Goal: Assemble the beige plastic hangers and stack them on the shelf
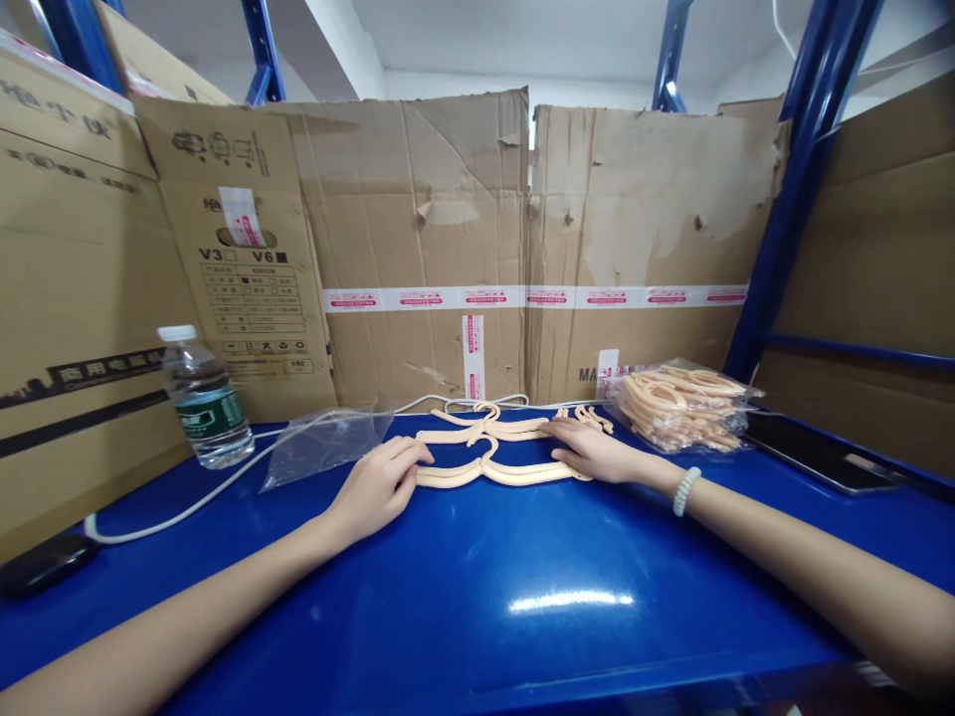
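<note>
A cream-coloured clothes hanger (514,473) lies on the blue tabletop with its hook pointing away from me. My left hand (382,485) is closed on its left end, thumb and fingertips together. At the opposite end my right hand (597,452) has its fingers curled over the hanger's right tip; its fingertips also reach the end of a second hanger (444,436) just behind. Part of another hanger (448,418) shows beyond that one. Pieces of more cream hangers (593,419) stick out behind my right hand, mostly hidden.
Right of the hangers sits a clear bag packed with hangers (675,403), beside a dark phone (821,452). On the left are a crumpled plastic bag (320,447), a water bottle (209,408), a white cable (194,507) and a black object (45,565). Cardboard (418,229) walls the back.
</note>
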`<state>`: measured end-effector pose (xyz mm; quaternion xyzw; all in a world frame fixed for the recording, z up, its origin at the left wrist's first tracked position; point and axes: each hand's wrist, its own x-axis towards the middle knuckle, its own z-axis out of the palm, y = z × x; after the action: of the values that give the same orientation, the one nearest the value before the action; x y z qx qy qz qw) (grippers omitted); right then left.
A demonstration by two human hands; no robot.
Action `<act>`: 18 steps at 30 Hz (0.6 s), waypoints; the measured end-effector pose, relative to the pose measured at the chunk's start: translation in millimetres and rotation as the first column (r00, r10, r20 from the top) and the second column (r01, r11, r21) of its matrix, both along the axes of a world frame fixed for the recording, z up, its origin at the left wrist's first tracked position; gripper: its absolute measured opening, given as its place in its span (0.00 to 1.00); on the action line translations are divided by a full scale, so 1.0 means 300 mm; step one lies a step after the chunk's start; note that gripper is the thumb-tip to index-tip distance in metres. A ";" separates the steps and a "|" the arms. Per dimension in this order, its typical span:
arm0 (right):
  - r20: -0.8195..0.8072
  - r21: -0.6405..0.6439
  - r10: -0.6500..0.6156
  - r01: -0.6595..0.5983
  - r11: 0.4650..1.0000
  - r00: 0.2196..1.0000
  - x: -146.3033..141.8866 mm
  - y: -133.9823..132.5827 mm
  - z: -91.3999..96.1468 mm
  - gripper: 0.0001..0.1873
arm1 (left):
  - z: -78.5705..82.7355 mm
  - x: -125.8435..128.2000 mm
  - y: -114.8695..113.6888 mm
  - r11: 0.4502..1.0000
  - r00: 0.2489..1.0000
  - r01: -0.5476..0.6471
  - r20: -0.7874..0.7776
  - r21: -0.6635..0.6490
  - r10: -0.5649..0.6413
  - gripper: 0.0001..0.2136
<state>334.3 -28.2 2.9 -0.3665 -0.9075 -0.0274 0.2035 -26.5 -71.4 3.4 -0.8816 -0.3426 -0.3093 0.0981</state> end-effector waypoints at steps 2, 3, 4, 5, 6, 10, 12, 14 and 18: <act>0.006 0.017 -0.048 0.048 0.999 0.999 -0.005 0.013 -0.009 0.18 | -0.001 0.000 0.001 1.000 1.000 -0.003 0.001 0.004 0.003 0.12; 0.006 0.027 -0.074 0.074 0.997 0.997 -0.008 0.017 -0.012 0.17 | -0.001 0.000 0.001 1.000 1.000 -0.006 0.001 0.006 0.006 0.12; 0.004 0.037 -0.097 0.096 0.995 0.995 -0.010 0.021 -0.013 0.16 | -0.001 0.001 0.001 1.000 1.000 -0.010 -0.001 0.008 0.010 0.12; 0.000 0.044 -0.113 0.113 0.993 0.994 -0.013 0.024 -0.013 0.15 | 0.000 0.001 0.001 1.000 1.000 -0.014 -0.004 0.009 0.014 0.12; -0.005 0.048 -0.124 0.124 0.991 0.992 -0.015 0.025 -0.012 0.13 | 0.001 0.002 0.002 1.000 1.000 -0.018 -0.008 0.010 0.018 0.12; -0.041 0.054 -0.159 0.162 0.985 0.986 -0.021 0.016 0.001 0.07 | 0.003 0.001 0.002 1.000 1.000 -0.022 -0.018 0.011 0.022 0.12; -0.071 0.050 -0.178 0.181 0.982 0.981 -0.022 0.007 0.007 0.05 | 0.003 -0.001 0.001 1.000 1.000 -0.020 -0.018 0.013 0.020 0.12; -0.108 0.043 -0.199 0.205 0.978 0.974 -0.021 -0.002 0.011 0.03 | 0.002 -0.002 -0.003 1.000 1.000 -0.017 -0.016 0.016 0.017 0.12; -0.186 0.006 -0.224 0.229 0.973 0.957 -0.018 -0.014 0.015 0.02 | 0.006 -0.001 -0.009 1.000 1.000 -0.017 -0.002 0.024 0.017 0.12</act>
<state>328.9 -32.5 7.5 -0.4660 -0.8364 -0.0290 0.2872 -26.8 -74.0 5.1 -0.8778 -0.3464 -0.3116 0.1114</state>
